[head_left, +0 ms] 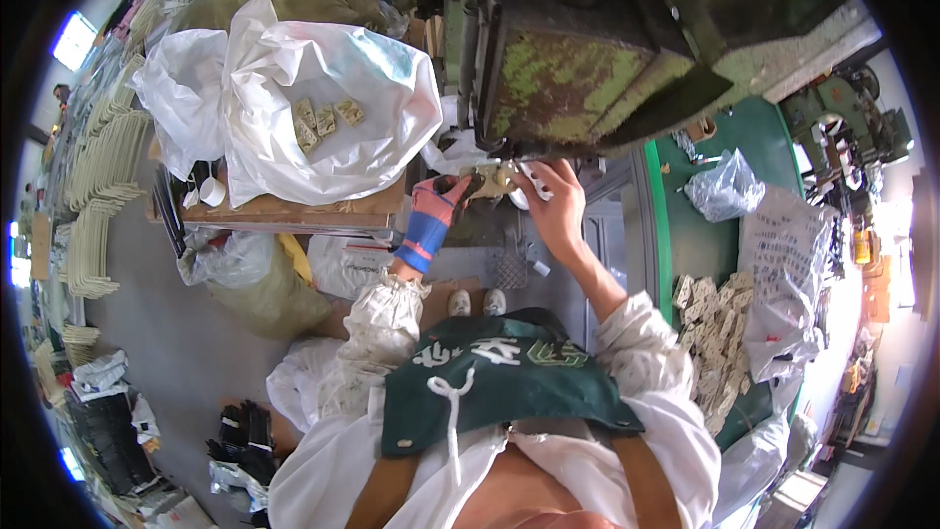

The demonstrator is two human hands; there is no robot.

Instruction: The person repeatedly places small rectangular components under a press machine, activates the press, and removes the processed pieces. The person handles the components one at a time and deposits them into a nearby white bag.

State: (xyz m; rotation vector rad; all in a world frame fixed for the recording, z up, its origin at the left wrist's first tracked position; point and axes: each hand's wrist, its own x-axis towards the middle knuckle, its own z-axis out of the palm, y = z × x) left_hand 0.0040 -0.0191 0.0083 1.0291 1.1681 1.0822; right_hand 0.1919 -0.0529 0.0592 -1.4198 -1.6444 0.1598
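My left hand (438, 208), in a pink and blue work glove, is closed on a small beige block (483, 183) just below the front of the green machine (578, 69). My right hand (554, 204), bare with white wraps on its fingers, is pinched close to the block's right end. What sits between its fingertips is too small to make out. Similar small blocks (315, 123) lie inside an open white plastic sack (392, 152) to the left. A large heap of such pieces (713, 338) covers part of the green table (720, 245) on the right.
The machine's heavy body hangs over the work spot. A clear plastic bag (727, 184) and a pale woven sack (783, 274) rest on the right table. Left, the white sack stands on a wooden board (338, 214); a stuffed olive sack (269, 299) is below it.
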